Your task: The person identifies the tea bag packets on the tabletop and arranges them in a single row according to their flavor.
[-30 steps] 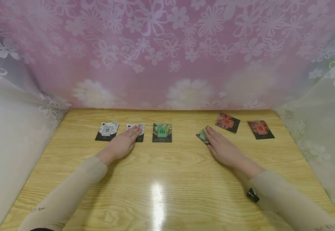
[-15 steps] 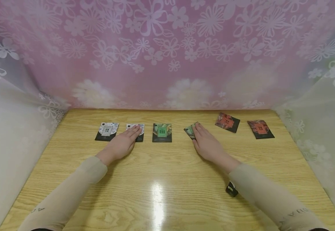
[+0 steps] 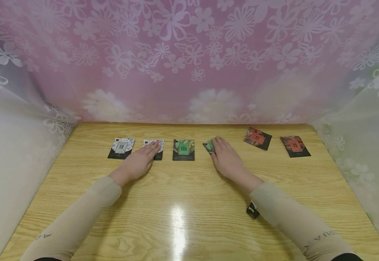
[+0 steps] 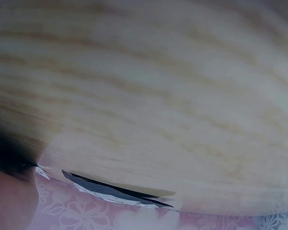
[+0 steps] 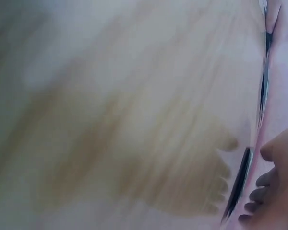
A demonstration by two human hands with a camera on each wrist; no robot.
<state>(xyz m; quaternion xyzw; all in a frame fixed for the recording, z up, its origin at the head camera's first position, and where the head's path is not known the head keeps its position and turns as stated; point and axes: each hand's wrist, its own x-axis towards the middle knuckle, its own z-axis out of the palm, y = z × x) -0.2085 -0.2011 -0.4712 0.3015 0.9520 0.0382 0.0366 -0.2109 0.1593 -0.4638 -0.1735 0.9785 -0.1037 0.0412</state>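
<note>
6 packets (image 3: 183, 149) lie on the table (image 3: 137, 221) before the curtain (image 3: 196, 54).

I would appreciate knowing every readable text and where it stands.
"A" on the left sleeve; neighbouring letter unclear.
"U", "A" on the right sleeve; others unclear.
Uncovered white packet, uncovered green packet, red packets: characters too small.
Half-covered white packet, half-covered green packet: nothing readable.

On the left sleeve (image 3: 78, 214), lower left of the frame, a dark A stood beside a letter too faint to tell. On the right sleeve (image 3: 293, 210), lower right, U and A could be read among dark capitals. Chinese-looking characters, too small to read surely, stood on the leftmost white packet (image 3: 121, 149), the upright green packet (image 3: 183, 149) at centre, the tilted red packet (image 3: 258, 138) and the rightmost red packet (image 3: 295, 146).
</note>
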